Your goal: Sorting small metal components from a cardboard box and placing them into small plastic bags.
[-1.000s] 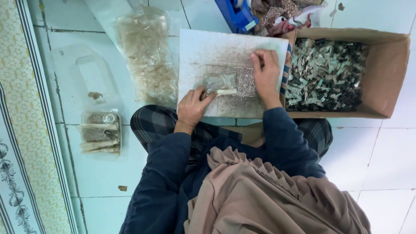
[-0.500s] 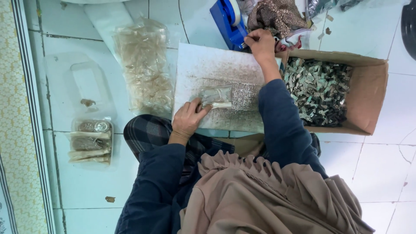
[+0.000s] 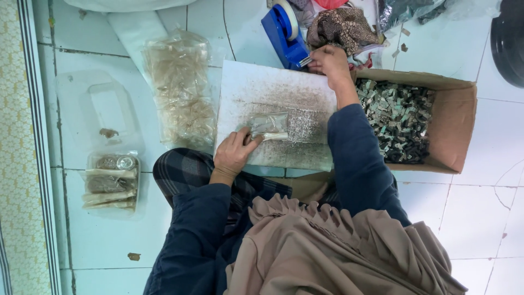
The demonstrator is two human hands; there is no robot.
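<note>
The pale tiled floor serves as the workplace, with the person seated on it and everything laid within arm's reach. Across the lap sits a white board, scuffed dark in the middle, a firm flat surface to work on. To the right of it, touching its edge, a cardboard box lies open, full of small dark and silvery pieces, handy for the right arm. To the left of the board a large clear bag of pale straw-like pieces lies on the tiles, and nearer and further left a clear tray holds a few filled packets.

On the board lies a small clear packet; the left hand presses its near left end with the fingertips, seemingly to keep it from sliding. The right hand is well apart, stretched to the far edge of the board, its fingers closed at the mouth of a blue tape dispenser, probably on the tape end.
</note>
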